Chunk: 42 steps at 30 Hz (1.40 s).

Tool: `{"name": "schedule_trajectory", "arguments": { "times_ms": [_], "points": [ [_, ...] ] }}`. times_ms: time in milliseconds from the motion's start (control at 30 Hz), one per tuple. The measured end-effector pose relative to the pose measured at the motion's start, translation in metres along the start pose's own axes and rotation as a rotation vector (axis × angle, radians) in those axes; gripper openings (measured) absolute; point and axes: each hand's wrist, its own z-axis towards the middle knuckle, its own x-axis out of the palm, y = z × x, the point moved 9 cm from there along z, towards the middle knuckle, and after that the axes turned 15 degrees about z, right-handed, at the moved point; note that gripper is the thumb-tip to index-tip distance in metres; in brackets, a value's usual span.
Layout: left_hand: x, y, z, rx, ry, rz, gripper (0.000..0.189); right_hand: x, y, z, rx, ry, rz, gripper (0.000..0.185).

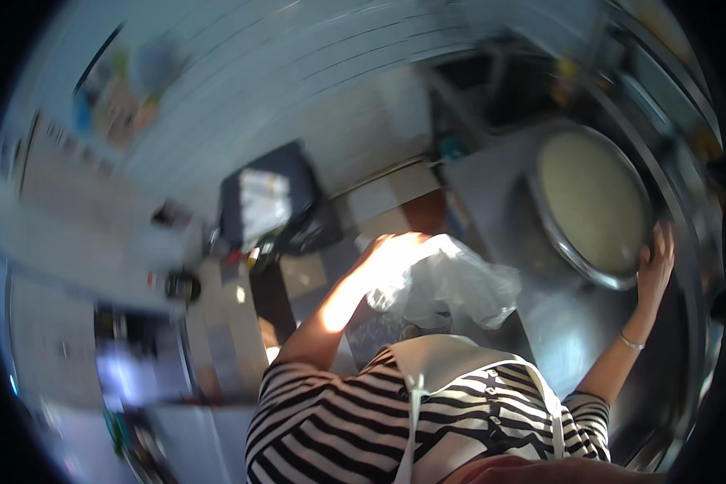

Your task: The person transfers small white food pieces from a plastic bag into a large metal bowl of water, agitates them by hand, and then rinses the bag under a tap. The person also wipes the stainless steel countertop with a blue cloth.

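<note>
Strong sunlight falls on my left hand (396,251), which grips a clear plastic bag (460,281) in front of my apron. The bag hangs crumpled, and I cannot tell whether anything is inside. On my right, a large round metal basin (561,242) stands on a stainless steel counter (556,339). A pale, yellowish-white mass (593,199) fills it; blur hides whether this is liquid or dough. My right hand (657,263) is at the basin's near right rim, fingers apart. Whether it touches the rim is unclear.
A dark bin or box (308,187) with white papers (265,202) on top stands by the tiled wall (339,72). Patterned tiles cover the floor (302,275). A metal rail (635,145) runs behind the basin. At lower left is a doorway or opening (142,357).
</note>
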Motion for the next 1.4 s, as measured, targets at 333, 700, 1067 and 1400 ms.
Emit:
{"name": "schedule_trajectory", "arguments": {
  "times_ms": [333, 700, 1067, 1400],
  "points": [
    [-0.084, 0.087, -0.091, -0.17, -0.418, -0.308, 0.042, 0.277, 0.339, -0.074, -0.194, 1.279, 1.047, 0.097],
    [-0.131, 0.108, -0.178, -0.496, -0.587, 0.243, 0.031, 0.322, 0.467, -0.05, -0.894, 1.088, 1.155, 0.034],
    [-0.149, 0.171, -0.353, -1.268, -0.803, 0.734, 0.038, 0.362, 0.374, 0.015, -0.253, 1.311, 1.418, 0.033],
    [-0.017, 0.336, -0.451, -1.589, -0.388, 0.675, 0.029, 0.449, 0.342, 0.212, -0.071, 0.882, 1.243, 0.031]
  ]
}}
